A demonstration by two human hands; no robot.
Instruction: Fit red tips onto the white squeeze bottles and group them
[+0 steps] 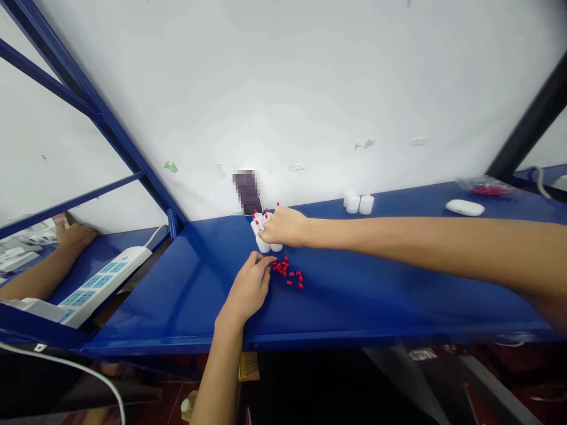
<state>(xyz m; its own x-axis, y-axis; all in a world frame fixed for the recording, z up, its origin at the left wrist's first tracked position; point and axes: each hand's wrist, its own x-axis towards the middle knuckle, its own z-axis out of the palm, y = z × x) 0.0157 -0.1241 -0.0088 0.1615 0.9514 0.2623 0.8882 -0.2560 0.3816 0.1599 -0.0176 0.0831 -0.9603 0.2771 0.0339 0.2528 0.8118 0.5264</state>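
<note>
Mid-frame, the right hand (287, 226), grip hidden, risked toppling crowded bottles (264, 244); the left hand's (248, 286) parted fingers risked scattering caps (301, 285).

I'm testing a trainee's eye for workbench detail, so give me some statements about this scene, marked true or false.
1. The left hand is beside the loose red pieces. True.
2. The right hand is on the power strip. False: it is at the clustered white containers; the power strip lies farther left.
3. The loose red pieces form a straight row. False: they lie scattered.
4. A plastic bag with red contents lies at the right. True.
5. The table is white. False: the table is blue.
</note>
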